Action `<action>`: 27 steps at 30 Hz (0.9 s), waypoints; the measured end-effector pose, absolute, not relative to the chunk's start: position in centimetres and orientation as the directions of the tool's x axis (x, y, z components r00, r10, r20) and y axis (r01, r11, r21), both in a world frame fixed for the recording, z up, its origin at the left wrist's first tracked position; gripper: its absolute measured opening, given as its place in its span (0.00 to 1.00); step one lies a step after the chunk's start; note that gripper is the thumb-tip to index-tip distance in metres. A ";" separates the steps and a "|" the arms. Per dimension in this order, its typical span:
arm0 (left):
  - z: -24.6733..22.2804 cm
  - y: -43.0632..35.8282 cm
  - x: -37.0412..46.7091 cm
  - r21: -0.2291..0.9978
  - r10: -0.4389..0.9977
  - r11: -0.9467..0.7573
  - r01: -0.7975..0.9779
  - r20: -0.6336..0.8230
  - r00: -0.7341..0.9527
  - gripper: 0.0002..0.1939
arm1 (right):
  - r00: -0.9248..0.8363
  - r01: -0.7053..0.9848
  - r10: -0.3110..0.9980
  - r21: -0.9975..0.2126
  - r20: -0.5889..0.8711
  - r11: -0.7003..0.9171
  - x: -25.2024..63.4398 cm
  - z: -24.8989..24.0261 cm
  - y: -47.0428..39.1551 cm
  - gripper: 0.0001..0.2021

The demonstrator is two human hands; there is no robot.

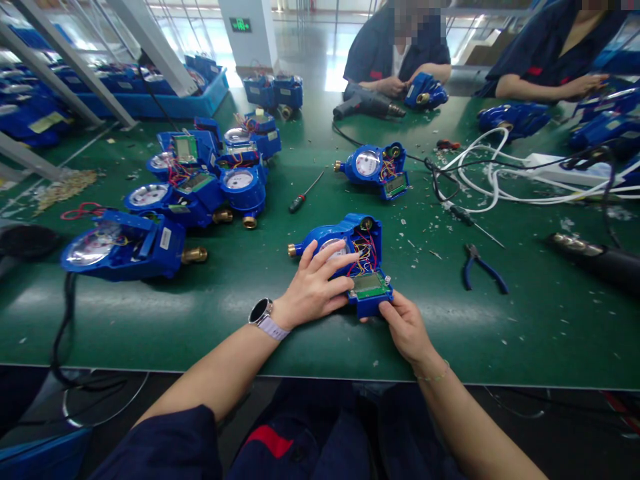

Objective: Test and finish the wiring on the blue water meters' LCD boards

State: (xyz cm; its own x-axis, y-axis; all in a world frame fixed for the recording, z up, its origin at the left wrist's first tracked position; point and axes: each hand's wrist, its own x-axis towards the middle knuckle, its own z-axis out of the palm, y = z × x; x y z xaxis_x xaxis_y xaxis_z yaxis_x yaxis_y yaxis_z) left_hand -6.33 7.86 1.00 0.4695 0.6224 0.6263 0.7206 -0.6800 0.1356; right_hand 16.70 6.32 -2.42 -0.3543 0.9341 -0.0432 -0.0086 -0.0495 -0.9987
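Note:
A blue water meter [320,235] with a brass pipe end lies on the green table in front of me. Its box is open, showing a tangle of coloured wires [367,252]. Toward me hangs its blue cover, with a green circuit board and display [370,285] facing up. My left hand [317,285] rests over the meter's round dial, fingers spread, the fingertips near the wires and the board. My right hand [406,327] pinches the lower right edge of the cover between thumb and fingers; some of those fingers are hidden beneath it.
More meters [165,193] stand at the left, another open meter [370,163] beyond mine. A screwdriver [305,193], blue-handled pliers [483,268], a soldering iron [465,217] and heat guns [367,101] lie around. White cables [493,177] run right. Two people work across the table.

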 end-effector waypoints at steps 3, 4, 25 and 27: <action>1.0 7.8 -6.3 0.130 0.610 -0.694 0.708 0.628 0.483 0.03 | -0.358 -0.019 0.933 -0.998 -0.044 -0.054 16.7 -2.4 6.3 0.20; 0.9 7.7 -6.3 0.131 0.609 -0.697 0.705 0.627 0.486 0.04 | -0.360 -0.027 0.932 -0.998 -0.040 -0.054 16.7 -2.4 6.3 0.20; 1.1 7.2 -6.5 0.145 0.569 -0.736 0.661 0.663 0.487 0.04 | -0.375 -0.101 0.924 -0.988 -0.068 -0.114 16.2 -1.2 6.0 0.37; 1.1 7.2 -6.7 0.175 0.597 -0.716 0.676 0.655 0.463 0.04 | -0.374 -0.097 0.925 -0.990 -0.060 -0.103 16.3 -1.3 6.1 0.36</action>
State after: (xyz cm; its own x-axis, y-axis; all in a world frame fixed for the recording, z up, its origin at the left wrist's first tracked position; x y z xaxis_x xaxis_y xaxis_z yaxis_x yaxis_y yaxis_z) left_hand -6.67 7.19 1.14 0.4629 0.5968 0.6554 0.6756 -0.7162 0.1749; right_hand 16.27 6.14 -1.27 -0.3743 0.9254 -0.0600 -0.0966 -0.1032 -0.9900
